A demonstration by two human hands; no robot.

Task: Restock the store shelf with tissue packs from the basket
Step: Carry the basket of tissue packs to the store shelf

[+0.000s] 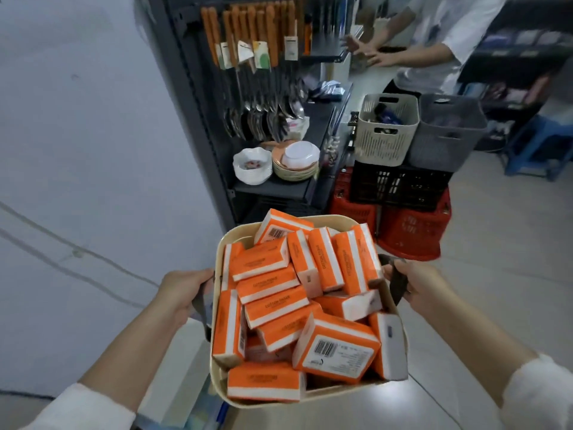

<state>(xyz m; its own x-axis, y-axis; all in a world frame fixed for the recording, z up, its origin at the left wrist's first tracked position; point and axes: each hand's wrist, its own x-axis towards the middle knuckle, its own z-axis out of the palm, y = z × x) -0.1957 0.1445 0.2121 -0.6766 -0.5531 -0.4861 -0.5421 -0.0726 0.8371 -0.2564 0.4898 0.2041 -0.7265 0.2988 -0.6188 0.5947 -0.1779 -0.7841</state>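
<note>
Basket (403, 346) brimful, tissue packs (273, 287) above rim; left hand (183, 288), right hand (418, 282) grip handles; open floor right.

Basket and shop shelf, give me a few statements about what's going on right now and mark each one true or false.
1. Both hands, left and right, hold the basket by its dark handles. True.
2. The basket is nearly empty. False: it is piled with orange tissue packs.
3. Bowls sit on the dark shelf ahead. True.
4. The beige bin stands directly on the floor. False: it rests on a black crate stacked over red baskets.
5. Another person stands beyond the shelf. True.
</note>
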